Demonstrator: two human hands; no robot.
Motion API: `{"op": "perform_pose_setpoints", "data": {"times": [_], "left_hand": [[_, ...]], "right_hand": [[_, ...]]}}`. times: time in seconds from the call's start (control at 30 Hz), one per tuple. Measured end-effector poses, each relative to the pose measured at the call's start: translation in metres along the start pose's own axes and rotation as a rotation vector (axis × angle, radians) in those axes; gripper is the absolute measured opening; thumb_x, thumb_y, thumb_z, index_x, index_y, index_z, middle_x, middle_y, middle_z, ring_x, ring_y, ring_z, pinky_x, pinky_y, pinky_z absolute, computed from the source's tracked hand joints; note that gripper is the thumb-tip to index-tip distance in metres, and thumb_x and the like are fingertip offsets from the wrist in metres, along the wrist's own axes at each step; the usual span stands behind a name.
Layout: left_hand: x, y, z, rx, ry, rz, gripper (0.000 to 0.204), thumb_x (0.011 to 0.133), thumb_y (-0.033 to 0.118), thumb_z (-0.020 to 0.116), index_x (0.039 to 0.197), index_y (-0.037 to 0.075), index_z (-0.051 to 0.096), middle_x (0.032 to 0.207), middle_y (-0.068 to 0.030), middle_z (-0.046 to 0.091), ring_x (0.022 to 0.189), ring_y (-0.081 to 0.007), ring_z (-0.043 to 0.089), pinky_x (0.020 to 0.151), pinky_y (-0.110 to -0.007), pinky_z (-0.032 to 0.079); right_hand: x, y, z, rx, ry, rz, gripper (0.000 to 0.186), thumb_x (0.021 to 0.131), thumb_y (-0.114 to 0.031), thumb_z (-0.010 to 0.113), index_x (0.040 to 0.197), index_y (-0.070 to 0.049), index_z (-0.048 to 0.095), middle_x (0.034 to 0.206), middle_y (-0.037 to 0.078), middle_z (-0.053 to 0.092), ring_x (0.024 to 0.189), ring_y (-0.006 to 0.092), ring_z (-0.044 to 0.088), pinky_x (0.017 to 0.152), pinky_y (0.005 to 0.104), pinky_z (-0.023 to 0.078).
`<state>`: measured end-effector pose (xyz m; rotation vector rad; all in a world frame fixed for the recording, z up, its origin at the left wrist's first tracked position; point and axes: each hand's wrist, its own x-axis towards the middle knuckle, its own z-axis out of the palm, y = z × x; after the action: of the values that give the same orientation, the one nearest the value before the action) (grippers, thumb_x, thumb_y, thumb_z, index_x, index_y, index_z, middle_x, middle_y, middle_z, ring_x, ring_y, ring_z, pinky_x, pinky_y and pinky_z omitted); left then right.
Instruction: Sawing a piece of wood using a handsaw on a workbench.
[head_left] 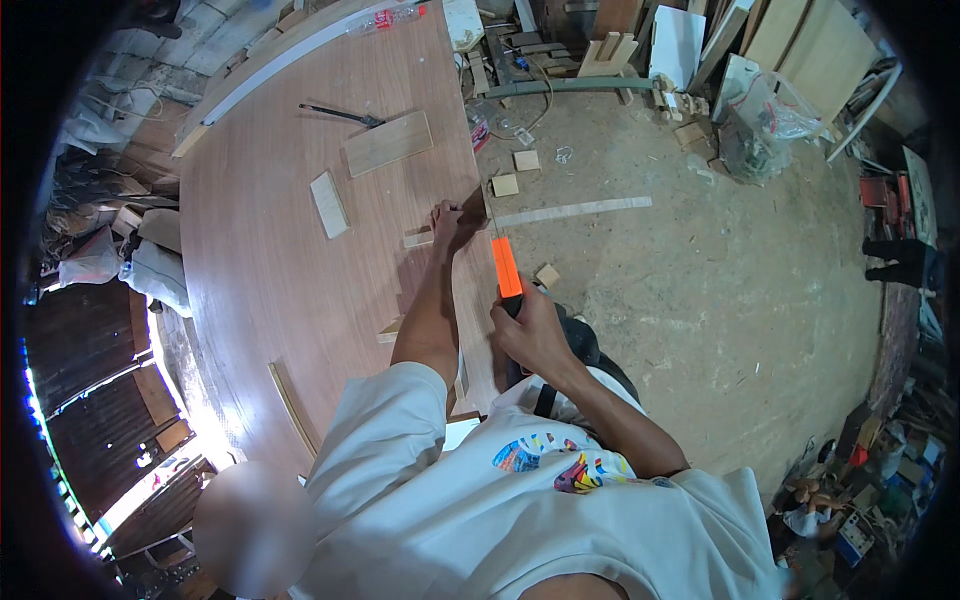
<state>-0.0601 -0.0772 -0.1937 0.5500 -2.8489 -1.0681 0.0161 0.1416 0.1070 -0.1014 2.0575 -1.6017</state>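
Note:
My left hand (446,218) is closed on a piece of wood (470,212) at the right edge of the wooden table (250,230). My right hand (525,325) grips a handsaw (507,268) by its orange and black handle; its thin blade reaches toward the table edge beside my left hand, and whether it touches the wood is too small to tell. A short light strip (418,240) lies by my left wrist. Farther along the tabletop are a pale block (329,204), a small board (387,144) and a long dark tool (340,113).
Several wood offcuts (505,184) and a long pale strip (575,211) lie on the concrete floor (700,330). Leaning boards (800,60) and a plastic bag (762,135) stand at the back right. Another person (805,515) is at lower right among clutter. A plastic bottle (386,18) lies on the far table.

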Motion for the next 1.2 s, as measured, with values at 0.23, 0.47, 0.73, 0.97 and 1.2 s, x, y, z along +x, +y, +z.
{"op": "perform_pose_setpoints", "data": {"times": [0.23, 0.47, 0.73, 0.97, 1.2], "left_hand": [[0.011, -0.046, 0.021, -0.038, 0.071, -0.115, 0.021, 0.074, 0.025, 0.074, 0.089, 0.015, 0.064, 0.096, -0.0027, 0.059, 0.103, -0.0237, 0.049, 0.095, -0.041, 0.031], [0.005, -0.032, 0.029, 0.065, 0.037, 0.003, 0.016, 0.076, 0.022, 0.071, 0.090, 0.015, 0.065, 0.097, -0.0010, 0.059, 0.105, -0.0211, 0.048, 0.096, -0.041, 0.029], [0.006, -0.036, 0.021, 0.011, 0.092, 0.041, 0.030, 0.066, 0.034, 0.078, 0.088, 0.016, 0.067, 0.095, 0.0001, 0.059, 0.102, -0.0214, 0.047, 0.091, -0.038, 0.028], [0.004, -0.039, 0.022, 0.086, 0.151, 0.137, 0.031, 0.067, 0.034, 0.077, 0.089, 0.016, 0.065, 0.096, -0.0002, 0.059, 0.102, -0.0213, 0.048, 0.092, -0.038, 0.028], [0.000, -0.016, 0.024, 0.006, 0.166, -0.009, 0.025, 0.071, 0.030, 0.072, 0.089, 0.015, 0.062, 0.097, -0.0006, 0.059, 0.104, -0.0205, 0.048, 0.095, -0.039, 0.027]], "right_hand": [[-0.006, 0.002, -0.002, 0.006, -0.045, 0.017, 0.016, 0.079, -0.003, 0.055, 0.093, 0.004, 0.053, 0.074, 0.014, 0.059, 0.070, 0.0204, 0.058, 0.068, 0.0338, 0.047], [-0.006, 0.009, -0.006, 0.030, -0.045, 0.035, 0.016, 0.079, -0.002, 0.054, 0.094, 0.004, 0.052, 0.074, 0.012, 0.059, 0.070, 0.0170, 0.057, 0.067, 0.0313, 0.046], [-0.008, 0.007, -0.003, 0.038, -0.088, 0.060, 0.015, 0.079, -0.002, 0.053, 0.093, 0.003, 0.051, 0.071, 0.009, 0.057, 0.066, 0.0135, 0.054, 0.062, 0.0303, 0.046], [-0.006, 0.010, 0.001, 0.029, -0.061, 0.017, 0.016, 0.079, -0.003, 0.054, 0.094, 0.003, 0.052, 0.070, 0.009, 0.056, 0.063, 0.0136, 0.055, 0.059, 0.0300, 0.045], [-0.004, 0.009, 0.000, -0.013, -0.087, 0.080, 0.020, 0.078, -0.003, 0.055, 0.097, 0.003, 0.053, 0.069, 0.014, 0.057, 0.062, 0.0186, 0.057, 0.060, 0.0324, 0.046]]}}
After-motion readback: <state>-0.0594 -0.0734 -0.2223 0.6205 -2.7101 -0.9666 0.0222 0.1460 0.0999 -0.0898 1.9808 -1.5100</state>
